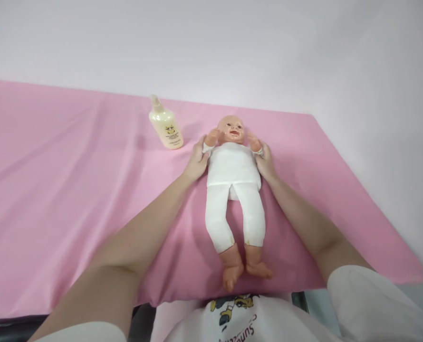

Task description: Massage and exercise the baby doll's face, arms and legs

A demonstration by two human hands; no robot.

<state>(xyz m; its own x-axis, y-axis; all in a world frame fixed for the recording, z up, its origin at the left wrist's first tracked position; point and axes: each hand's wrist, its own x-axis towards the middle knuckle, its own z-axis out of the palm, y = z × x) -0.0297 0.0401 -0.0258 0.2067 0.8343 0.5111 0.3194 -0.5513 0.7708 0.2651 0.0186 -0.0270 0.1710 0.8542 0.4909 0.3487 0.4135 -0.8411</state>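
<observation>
Both hands cup a baby doll lying on a pink sheet.

The left hand [196, 163] and right hand [265, 162] lie open against the sides of the doll [233, 183], gripping nothing, fingers by its raised arms. It lies face up on the pink sheet [72, 190], a cream lotion bottle [165, 124] nearby, contents hidden, before a white wall [304, 52].

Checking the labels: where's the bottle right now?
In the head view, the bottle lies on the pink sheet, near its far edge, left of the doll and just beyond the left hand.
</observation>
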